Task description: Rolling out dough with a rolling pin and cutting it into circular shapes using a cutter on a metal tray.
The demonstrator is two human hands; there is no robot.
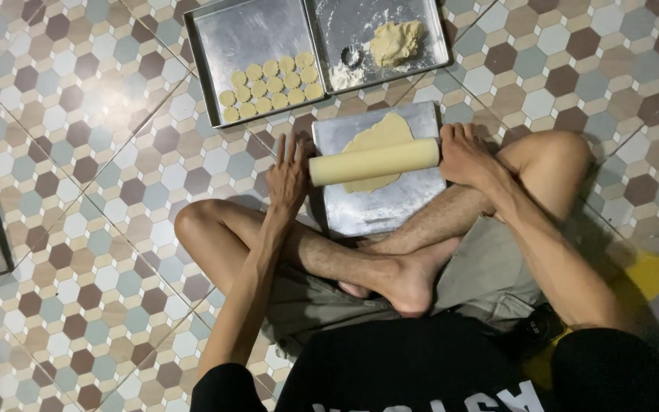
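I sit cross-legged on the tiled floor with the rolling pin (pixel 375 161) lying across the flattened dough sheet (pixel 379 145) on the steel tray (pixel 390 206) just in front of my shins. The pin's long axis runs left to right, tilted slightly up toward my right. My left hand (pixel 287 177) rests flat at its left end, fingers stretched out and loose, pressing rather than gripping. My right hand (pixel 463 155) sits on the right end with the fingers curled over it. Both hands touch the pin, one at each end, so neither is nearer. Beyond the tray lie a baking tray (pixel 223 46) with round cut dough discs (pixel 272 88) and another tray (pixel 436 34) holding a dough lump (pixel 396 40).
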